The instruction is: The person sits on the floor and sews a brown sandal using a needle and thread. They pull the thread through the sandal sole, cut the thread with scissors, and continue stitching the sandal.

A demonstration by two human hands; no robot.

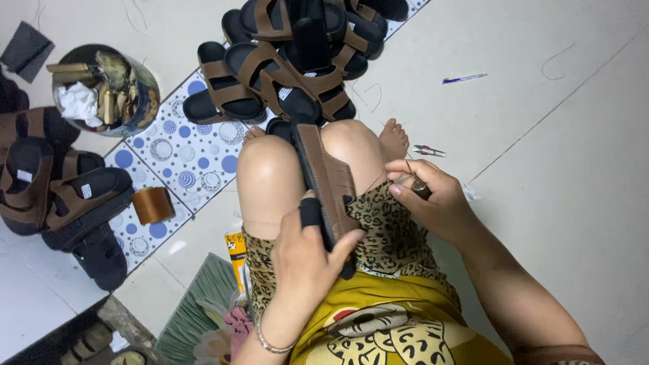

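A brown sandal (328, 177) with a black sole lies lengthwise between my knees. My left hand (307, 260) grips its near end, with a black cover on the index finger. My right hand (433, 196) is to the right of the sandal, pinching a small dark tool with a thin thread running back toward the sandal's edge. I sit on the floor with bare knees and a leopard-print garment.
A heap of brown and black sandals (297, 61) lies ahead of my feet. More sandals (61, 192) are stacked at the left. A round tin (105, 88) of scraps, a brown tape roll (153, 205), small snips (428, 151) and a pen (464, 78) lie on the floor.
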